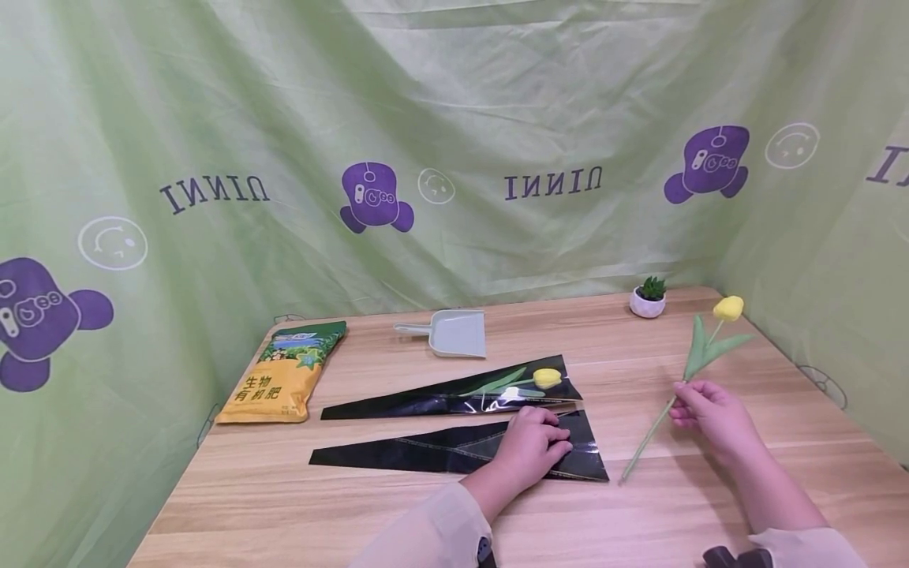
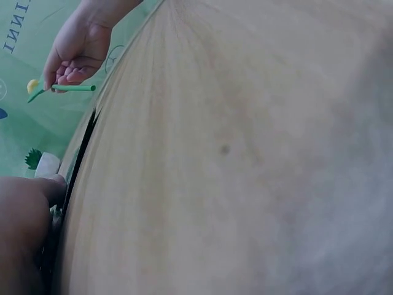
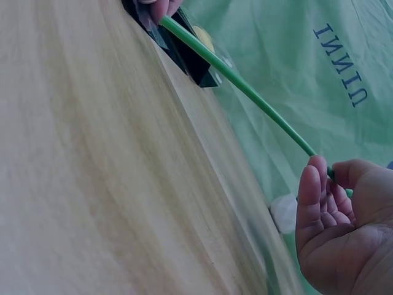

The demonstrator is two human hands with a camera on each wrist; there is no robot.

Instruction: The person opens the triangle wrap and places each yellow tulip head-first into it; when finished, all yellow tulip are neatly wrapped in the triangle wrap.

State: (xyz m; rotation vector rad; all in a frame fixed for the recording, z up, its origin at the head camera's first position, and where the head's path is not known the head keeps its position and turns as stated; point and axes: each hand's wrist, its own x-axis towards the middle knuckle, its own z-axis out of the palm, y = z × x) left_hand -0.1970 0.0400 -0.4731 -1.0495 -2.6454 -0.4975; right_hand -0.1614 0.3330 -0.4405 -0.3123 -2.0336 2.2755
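Note:
My right hand (image 1: 717, 418) pinches the green stem of a yellow tulip (image 1: 728, 308) between thumb and fingers. The tulip is held tilted, its bloom up and to the right and the stem end low at the left. My left hand (image 1: 531, 446) rests on the nearer black flower sleeve (image 1: 426, 451), close to its wide end, fingers bent loosely over it. This sleeve lies flat with its narrow tip to the left. Just behind it lies another black flower sleeve (image 1: 398, 405), with a second yellow tulip (image 1: 547, 379) inside, seen through its clear front.
A yellow and green fertilizer bag (image 1: 273, 386) lies at the left of the wooden table (image 1: 398, 521). Towards the back are a pale grey dustpan (image 1: 458, 333) and a small potted plant (image 1: 648, 304) in a white pot. A green printed curtain (image 1: 454, 102) surrounds the table.

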